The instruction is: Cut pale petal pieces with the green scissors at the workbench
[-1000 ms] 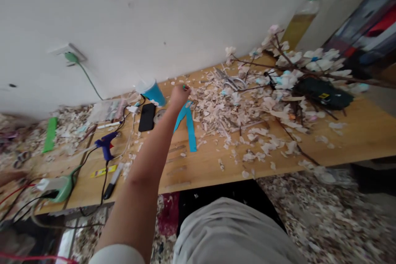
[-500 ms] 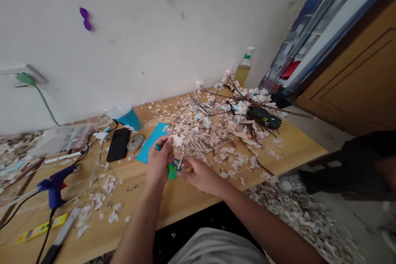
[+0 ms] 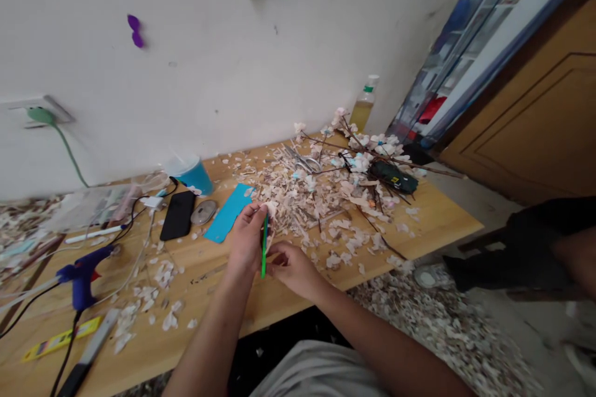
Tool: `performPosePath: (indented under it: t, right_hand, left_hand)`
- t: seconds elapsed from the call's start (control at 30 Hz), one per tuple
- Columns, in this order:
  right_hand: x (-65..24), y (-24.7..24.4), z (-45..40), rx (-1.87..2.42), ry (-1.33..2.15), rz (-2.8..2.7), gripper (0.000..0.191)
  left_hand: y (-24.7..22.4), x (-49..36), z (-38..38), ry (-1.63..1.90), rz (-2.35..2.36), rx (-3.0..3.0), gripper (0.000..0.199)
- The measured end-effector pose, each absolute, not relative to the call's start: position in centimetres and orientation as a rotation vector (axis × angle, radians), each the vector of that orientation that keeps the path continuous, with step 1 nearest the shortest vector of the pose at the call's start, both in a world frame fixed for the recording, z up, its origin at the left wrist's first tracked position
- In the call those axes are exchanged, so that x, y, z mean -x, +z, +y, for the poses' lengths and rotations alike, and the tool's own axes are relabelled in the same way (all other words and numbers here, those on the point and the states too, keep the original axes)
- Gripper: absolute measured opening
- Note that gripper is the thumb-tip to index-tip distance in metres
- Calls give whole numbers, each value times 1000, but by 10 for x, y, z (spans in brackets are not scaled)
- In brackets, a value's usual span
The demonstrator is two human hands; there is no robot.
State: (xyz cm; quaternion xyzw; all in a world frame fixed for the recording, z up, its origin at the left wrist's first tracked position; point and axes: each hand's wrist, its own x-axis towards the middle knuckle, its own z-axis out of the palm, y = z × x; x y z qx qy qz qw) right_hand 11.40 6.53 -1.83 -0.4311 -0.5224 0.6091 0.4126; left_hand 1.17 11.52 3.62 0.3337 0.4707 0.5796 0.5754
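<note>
My left hand [image 3: 248, 236] is closed above the table's front part, its thumb and fingers pinching a pale petal [image 3: 270, 206]. Along its right side stands a thin green piece [image 3: 264, 248], seen edge-on; its kind does not show. Close by on the right, my right hand [image 3: 291, 268] has its fingers bent together near the lower end of the green piece. What they hold, if anything, is hidden. A heap of pale petals and scraps [image 3: 302, 198] lies just beyond both hands, with a blue sheet [image 3: 230, 214] to the left.
Scissors [image 3: 305, 161] and blossom branches [image 3: 367, 152] lie on the heap, a bottle [image 3: 362, 108] behind. Leftward are a blue cup [image 3: 198, 175], phone [image 3: 177, 216], round tin [image 3: 203, 212], glue gun [image 3: 86, 273], and knife [image 3: 93, 347]. Another person's leg [image 3: 516, 248] is at right.
The green piece has turned from showing a broader green-and-blue shape to a thin edge. My right hand has shifted slightly left and down. The petal sits closer to my left fingertips.
</note>
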Motion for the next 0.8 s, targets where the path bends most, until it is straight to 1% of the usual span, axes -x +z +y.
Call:
performPosePath:
  t: [0.1, 0.17, 0.27, 0.37, 0.5, 0.57, 0.67, 0.8]
  right_hand:
    - [-111, -14, 63, 955, 1810, -1162, 43]
    - [-108, -14, 60, 916, 1933, -1093, 50]
    - [-108, -18, 57, 943, 1954, -1054, 53]
    - [-113, -27, 63, 1036, 1740, -1114, 48]
    - [-121, -38, 82, 1226, 1336, -1404, 39]
    - [-123, -42, 93, 1291, 1095, -1535, 41]
    - [-122, -48, 108, 1329, 814, -1714, 43]
    - [-118, -57, 120, 1366, 549, -1810, 49]
  left_hand:
    - [40, -13, 118, 1378, 1070, -727, 28]
    - [39, -11, 123, 1438, 1038, -687, 26]
    - [33, -2, 134, 1479, 1023, -621, 25]
    - [25, 9, 144, 1476, 1039, -499, 23]
    - [17, 20, 153, 1460, 1006, -426, 33]
    - [12, 24, 157, 1434, 957, -432, 30]
    - [6, 32, 162, 1415, 889, -439, 19]
    - [-3, 40, 161, 1362, 837, -497, 20]
